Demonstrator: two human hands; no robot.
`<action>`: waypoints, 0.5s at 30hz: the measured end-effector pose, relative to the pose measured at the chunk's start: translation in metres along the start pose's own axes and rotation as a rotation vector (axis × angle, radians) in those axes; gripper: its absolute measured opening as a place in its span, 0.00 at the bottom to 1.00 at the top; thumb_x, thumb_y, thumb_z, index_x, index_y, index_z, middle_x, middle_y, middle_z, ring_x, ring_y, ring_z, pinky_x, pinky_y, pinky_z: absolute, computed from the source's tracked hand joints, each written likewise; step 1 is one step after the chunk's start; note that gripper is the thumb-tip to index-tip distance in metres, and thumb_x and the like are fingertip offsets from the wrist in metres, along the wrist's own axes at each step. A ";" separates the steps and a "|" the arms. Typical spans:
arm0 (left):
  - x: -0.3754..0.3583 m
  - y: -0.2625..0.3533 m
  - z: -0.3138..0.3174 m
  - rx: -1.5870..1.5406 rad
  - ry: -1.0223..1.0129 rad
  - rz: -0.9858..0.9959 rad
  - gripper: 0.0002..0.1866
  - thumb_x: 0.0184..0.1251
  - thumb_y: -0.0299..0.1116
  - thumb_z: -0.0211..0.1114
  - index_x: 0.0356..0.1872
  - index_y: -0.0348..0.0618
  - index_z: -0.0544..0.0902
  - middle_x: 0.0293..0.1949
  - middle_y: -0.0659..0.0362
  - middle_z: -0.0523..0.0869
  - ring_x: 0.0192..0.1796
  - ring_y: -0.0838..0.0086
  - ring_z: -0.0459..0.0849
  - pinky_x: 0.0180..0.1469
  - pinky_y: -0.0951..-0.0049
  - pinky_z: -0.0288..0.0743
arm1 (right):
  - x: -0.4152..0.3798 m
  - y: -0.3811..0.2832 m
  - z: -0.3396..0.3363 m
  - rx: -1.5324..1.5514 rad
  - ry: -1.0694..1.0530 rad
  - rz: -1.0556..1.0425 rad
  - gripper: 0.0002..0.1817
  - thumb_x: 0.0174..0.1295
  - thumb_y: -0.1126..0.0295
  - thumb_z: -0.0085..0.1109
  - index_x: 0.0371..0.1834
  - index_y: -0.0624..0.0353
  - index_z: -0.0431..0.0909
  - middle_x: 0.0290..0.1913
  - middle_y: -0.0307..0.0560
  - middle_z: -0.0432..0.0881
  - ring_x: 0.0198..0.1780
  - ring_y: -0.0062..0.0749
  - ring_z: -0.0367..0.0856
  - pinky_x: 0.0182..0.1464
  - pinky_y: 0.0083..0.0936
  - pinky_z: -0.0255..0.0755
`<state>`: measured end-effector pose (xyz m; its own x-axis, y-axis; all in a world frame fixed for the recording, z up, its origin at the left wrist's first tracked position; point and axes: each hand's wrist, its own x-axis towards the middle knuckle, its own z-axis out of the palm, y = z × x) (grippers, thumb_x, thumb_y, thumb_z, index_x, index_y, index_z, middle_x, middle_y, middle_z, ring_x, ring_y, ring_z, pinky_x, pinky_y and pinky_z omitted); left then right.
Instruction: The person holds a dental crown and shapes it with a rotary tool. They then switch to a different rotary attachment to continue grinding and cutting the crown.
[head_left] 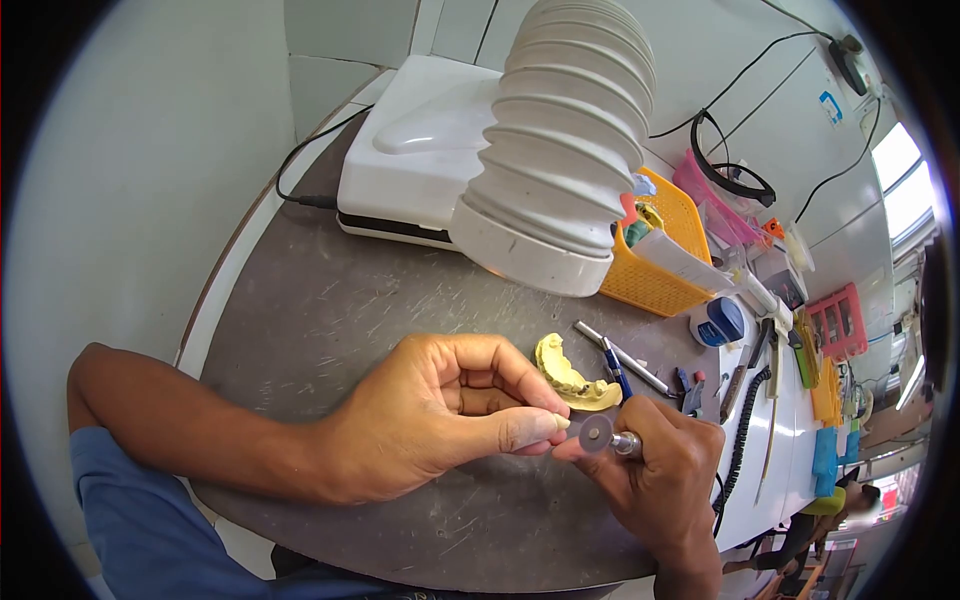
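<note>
My left hand (440,420) pinches a small cream-coloured piece (561,422) between thumb and fingertips. Closed around a metal rotary handpiece (627,444) is my right hand (665,470), just to the right of it. A round grey disc (596,433) on the handpiece's tip faces the small piece, close beside it; whether they touch cannot be made out. Behind both hands, a yellow dental cast (572,380) lies on the grey table (330,300).
A white machine (420,150) with a ribbed hose (570,130) stands at the back. An orange basket (655,270), a blue-lidded jar (717,322), a blue pen (617,370) and a coiled black cable (742,430) are on the right. Another person (825,515) is far right.
</note>
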<state>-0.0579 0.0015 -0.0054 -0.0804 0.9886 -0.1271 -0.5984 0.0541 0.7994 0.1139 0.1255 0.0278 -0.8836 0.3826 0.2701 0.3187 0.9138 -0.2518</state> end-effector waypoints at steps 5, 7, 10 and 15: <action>-0.001 -0.001 0.001 0.000 -0.009 0.027 0.06 0.66 0.25 0.63 0.41 0.33 0.78 0.40 0.53 0.85 0.46 0.77 0.84 0.50 0.80 0.76 | 0.000 0.000 0.000 -0.006 -0.033 -0.010 0.23 0.45 0.51 0.74 0.19 0.58 0.74 0.15 0.42 0.73 0.15 0.32 0.73 0.19 0.27 0.61; -0.001 -0.003 0.001 0.015 -0.008 0.033 0.06 0.66 0.25 0.63 0.41 0.33 0.78 0.40 0.53 0.85 0.46 0.77 0.84 0.50 0.80 0.76 | 0.001 0.002 0.001 -0.023 -0.025 -0.047 0.24 0.46 0.51 0.73 0.17 0.57 0.71 0.14 0.40 0.71 0.15 0.30 0.73 0.17 0.27 0.61; 0.000 -0.003 0.000 0.031 -0.011 0.042 0.06 0.66 0.24 0.63 0.40 0.33 0.78 0.40 0.53 0.85 0.46 0.77 0.84 0.51 0.80 0.76 | 0.000 0.004 0.003 -0.037 -0.018 -0.077 0.25 0.47 0.51 0.72 0.16 0.55 0.67 0.14 0.38 0.70 0.14 0.29 0.73 0.15 0.26 0.61; -0.001 -0.002 -0.001 0.013 -0.014 0.011 0.05 0.64 0.20 0.63 0.39 0.35 0.78 0.44 0.52 0.81 0.49 0.71 0.83 0.55 0.74 0.79 | 0.001 0.003 0.003 -0.046 -0.018 -0.075 0.25 0.47 0.49 0.72 0.16 0.55 0.67 0.14 0.38 0.70 0.14 0.30 0.73 0.15 0.26 0.61</action>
<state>-0.0574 0.0005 -0.0070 -0.0757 0.9910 -0.1104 -0.5868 0.0453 0.8084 0.1129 0.1283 0.0243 -0.9115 0.3104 0.2698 0.2662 0.9453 -0.1884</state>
